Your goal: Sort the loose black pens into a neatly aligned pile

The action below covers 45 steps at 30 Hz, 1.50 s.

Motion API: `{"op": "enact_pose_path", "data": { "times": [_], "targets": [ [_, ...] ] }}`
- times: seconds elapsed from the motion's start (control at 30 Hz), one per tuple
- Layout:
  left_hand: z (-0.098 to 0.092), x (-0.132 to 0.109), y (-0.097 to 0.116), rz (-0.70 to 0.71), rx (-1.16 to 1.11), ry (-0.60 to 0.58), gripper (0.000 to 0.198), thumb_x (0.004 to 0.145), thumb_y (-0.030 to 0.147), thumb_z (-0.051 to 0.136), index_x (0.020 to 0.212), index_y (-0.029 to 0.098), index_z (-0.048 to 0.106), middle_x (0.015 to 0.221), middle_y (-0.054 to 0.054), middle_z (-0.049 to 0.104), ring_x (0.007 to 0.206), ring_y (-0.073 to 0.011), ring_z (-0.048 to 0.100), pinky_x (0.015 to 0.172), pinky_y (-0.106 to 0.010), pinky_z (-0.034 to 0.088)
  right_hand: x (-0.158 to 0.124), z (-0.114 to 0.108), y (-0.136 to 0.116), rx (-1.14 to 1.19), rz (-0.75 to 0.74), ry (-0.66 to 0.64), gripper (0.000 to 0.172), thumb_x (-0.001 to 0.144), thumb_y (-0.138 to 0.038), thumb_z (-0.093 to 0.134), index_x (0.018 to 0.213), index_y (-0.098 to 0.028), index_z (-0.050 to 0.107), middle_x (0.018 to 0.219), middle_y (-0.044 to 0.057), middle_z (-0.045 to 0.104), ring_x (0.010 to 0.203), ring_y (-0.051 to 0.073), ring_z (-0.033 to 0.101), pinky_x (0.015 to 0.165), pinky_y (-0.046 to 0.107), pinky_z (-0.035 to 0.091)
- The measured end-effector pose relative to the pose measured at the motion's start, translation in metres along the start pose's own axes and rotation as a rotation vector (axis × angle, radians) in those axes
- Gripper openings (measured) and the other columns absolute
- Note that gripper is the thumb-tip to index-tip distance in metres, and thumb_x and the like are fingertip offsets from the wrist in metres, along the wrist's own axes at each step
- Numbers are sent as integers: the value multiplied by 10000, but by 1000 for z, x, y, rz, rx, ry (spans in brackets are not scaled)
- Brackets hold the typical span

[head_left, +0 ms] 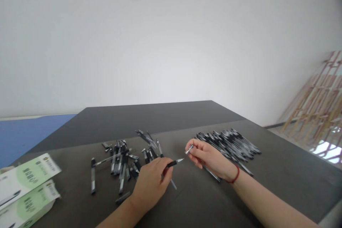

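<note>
Dead centre: left hand grips black plastic pen barrel, right hand at 3 o'clock pinches silver metal tip; keep coaxial.

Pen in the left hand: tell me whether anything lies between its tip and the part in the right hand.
Nothing visible does. Between the pen in the left hand and the silver-tipped part in the right hand, only dark table shows.
</note>
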<state>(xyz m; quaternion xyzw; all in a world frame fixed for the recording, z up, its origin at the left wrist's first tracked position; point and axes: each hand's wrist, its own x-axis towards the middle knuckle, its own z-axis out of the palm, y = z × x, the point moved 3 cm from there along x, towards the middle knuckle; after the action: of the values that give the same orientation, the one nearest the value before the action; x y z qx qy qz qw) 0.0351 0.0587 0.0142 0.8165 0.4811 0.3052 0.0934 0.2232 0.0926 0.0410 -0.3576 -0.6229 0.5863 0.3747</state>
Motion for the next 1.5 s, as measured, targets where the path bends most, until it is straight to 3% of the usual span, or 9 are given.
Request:
{"op": "enact_pose_path", "data": {
  "times": [0.2,0.37,0.63,0.8,1.13,1.37,1.5],
  "targets": [
    [-1,-1,-3,36,29,6,218,892,240,449,1051,239,597,965,-16,682,884,-178,631,791,-298,469,-2,12,9,-142,-18,24,159,791,-288,580,863,-174,496,674,-32,565,522,75,493,457,183,399],
    [-1,-1,-1,55,18,-13,225,906,240,432,1046,254,609,957,-6,685,877,-164,635,785,-272,478,-4,13,14,-290,-50,21,102,810,-243,553,880,-177,519,679,-34,549,516,74,477,474,192,398],
    [-2,0,-2,30,30,-13,218,905,239,461,1066,266,606,928,15,683,828,-148,645,749,-250,479,-5,-3,11,-477,-90,51,77,831,-216,529,902,-193,547,652,-38,516,511,85,465,490,207,373],
    [0,-3,1,71,109,-29,209,902,234,477,1065,263,605,893,8,679,807,-157,645,704,-250,478,-6,11,16,-393,-32,-26,67,820,-198,527,884,-182,539,679,-30,547,510,82,484,477,197,401],
    [1,-7,2,134,253,-9,215,912,229,447,1062,227,602,894,-19,697,796,-186,661,684,-281,494,-6,18,26,-380,-33,17,52,819,-206,524,856,-178,547,665,-27,560,507,87,508,476,198,418],
    [4,-3,9,-15,-18,-42,228,887,220,484,1092,261,574,974,7,693,864,-159,652,781,-272,486,-4,19,17,-259,-101,71,132,841,-313,540,870,-185,532,589,-56,477,501,89,466,516,217,400],
    [6,-4,8,-79,-113,-20,297,844,227,536,1141,250,528,904,17,692,781,-151,651,741,-267,488,4,1,10,-68,-138,183,212,813,-388,585,851,-180,575,777,4,566,630,103,513,595,231,435]
  ]
}}
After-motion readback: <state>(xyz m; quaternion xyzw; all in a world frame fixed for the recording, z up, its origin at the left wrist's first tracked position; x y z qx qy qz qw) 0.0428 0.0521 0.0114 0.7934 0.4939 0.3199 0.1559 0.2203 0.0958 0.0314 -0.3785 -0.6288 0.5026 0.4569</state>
